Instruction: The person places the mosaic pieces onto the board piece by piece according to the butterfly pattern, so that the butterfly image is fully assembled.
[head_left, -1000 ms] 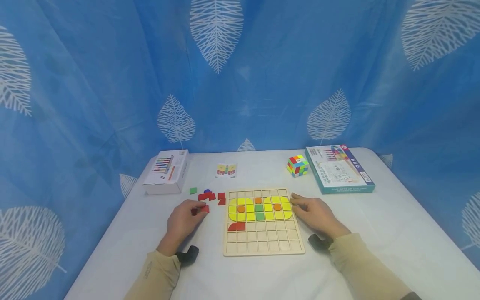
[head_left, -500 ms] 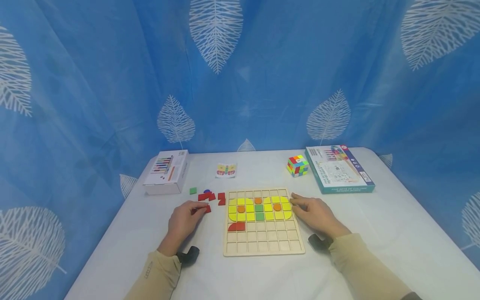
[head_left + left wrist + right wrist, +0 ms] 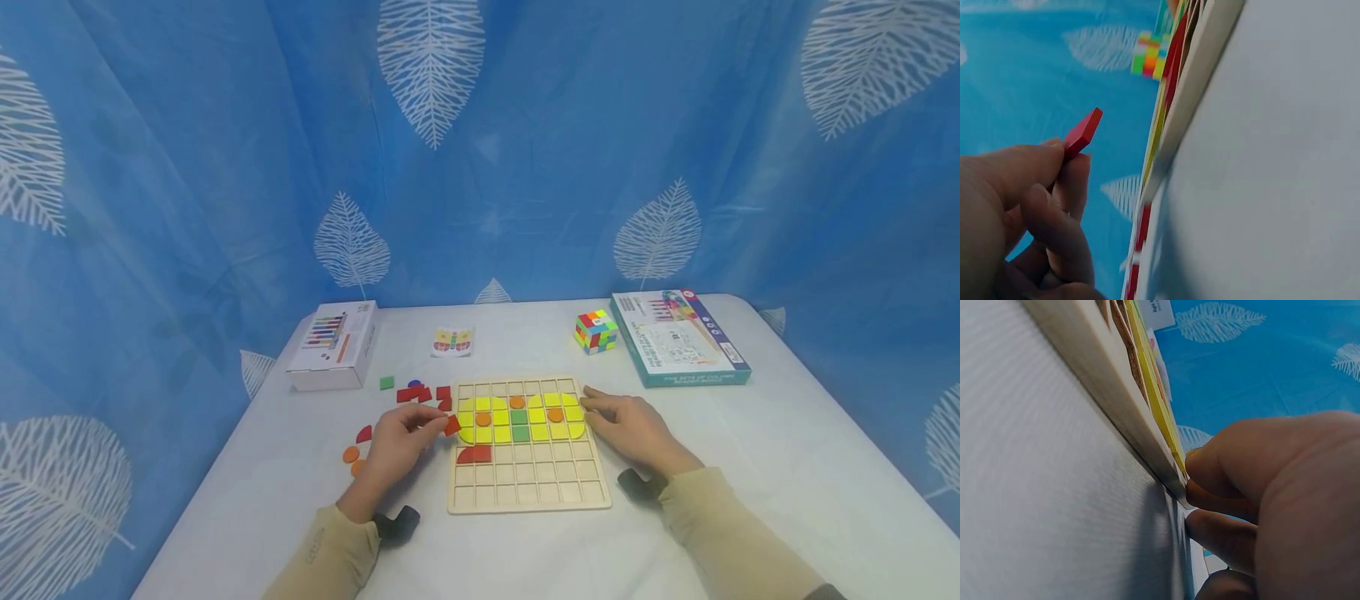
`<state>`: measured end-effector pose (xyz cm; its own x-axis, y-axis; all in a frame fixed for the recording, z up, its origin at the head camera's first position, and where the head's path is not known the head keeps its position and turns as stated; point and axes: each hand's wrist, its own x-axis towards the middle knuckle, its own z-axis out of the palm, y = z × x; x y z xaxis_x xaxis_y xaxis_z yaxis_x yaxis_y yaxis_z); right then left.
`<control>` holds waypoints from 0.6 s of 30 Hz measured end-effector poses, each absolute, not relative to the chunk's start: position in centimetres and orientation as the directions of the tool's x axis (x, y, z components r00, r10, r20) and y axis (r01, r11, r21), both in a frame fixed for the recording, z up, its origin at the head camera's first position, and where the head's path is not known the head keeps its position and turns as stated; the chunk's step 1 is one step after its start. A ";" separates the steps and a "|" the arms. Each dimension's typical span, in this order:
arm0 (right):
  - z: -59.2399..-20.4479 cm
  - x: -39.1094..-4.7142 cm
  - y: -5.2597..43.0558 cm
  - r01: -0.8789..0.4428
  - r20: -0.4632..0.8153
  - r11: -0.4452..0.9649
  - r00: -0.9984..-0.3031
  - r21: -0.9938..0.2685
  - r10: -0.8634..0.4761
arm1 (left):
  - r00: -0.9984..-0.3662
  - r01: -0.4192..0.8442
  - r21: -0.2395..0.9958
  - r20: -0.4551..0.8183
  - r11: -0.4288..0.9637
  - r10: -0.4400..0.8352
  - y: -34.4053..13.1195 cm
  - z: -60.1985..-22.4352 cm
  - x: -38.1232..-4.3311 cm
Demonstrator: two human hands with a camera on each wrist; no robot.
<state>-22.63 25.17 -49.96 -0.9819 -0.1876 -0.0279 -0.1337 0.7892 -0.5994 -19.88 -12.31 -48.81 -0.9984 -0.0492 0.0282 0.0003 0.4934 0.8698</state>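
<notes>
My left hand (image 3: 396, 442) pinches a red square tile (image 3: 452, 425) between thumb and fingertips, raised just off the left edge of the wooden grid board (image 3: 527, 494). In the left wrist view the red tile (image 3: 1082, 134) sticks out tilted from the fingertips. Yellow tiles (image 3: 483, 433), orange discs (image 3: 555, 414) and two green squares (image 3: 520, 433) fill cells in the board's upper rows. Below them at the left lie red tiles (image 3: 474, 454). At the board's right edge my right hand (image 3: 633, 429) grips the rim, with the thumb (image 3: 1210, 465) against it.
Loose red tiles (image 3: 410, 393) and a green square (image 3: 386, 382) lie left of the board; orange discs (image 3: 351, 454) sit near my left wrist. A butterfly pattern card (image 3: 452, 342), a puzzle cube (image 3: 596, 332), a white box (image 3: 333, 344) and a teal-edged box (image 3: 678, 337) stand behind.
My left hand has picked up the red tile from the table and moved it right to the board's edge, uncovering orange discs and a red piece. The right hand stays put.
</notes>
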 end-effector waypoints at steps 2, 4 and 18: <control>-50.0 -22.7 25.2 -0.133 -0.031 0.788 -0.981 -0.600 -0.190 | -1.000 0.008 0.883 0.016 0.468 -0.013 -11.5 -49.0 -19.7; -50.0 -22.7 25.3 -0.128 -0.036 0.793 -0.982 -0.596 -0.185 | -1.000 0.013 0.895 0.002 0.446 0.026 -10.7 -49.1 -19.6; -49.7 -22.6 25.1 -0.148 -0.037 0.798 -0.977 -0.585 -0.208 | -0.983 0.157 0.808 0.075 0.568 0.165 -7.2 -49.4 -18.7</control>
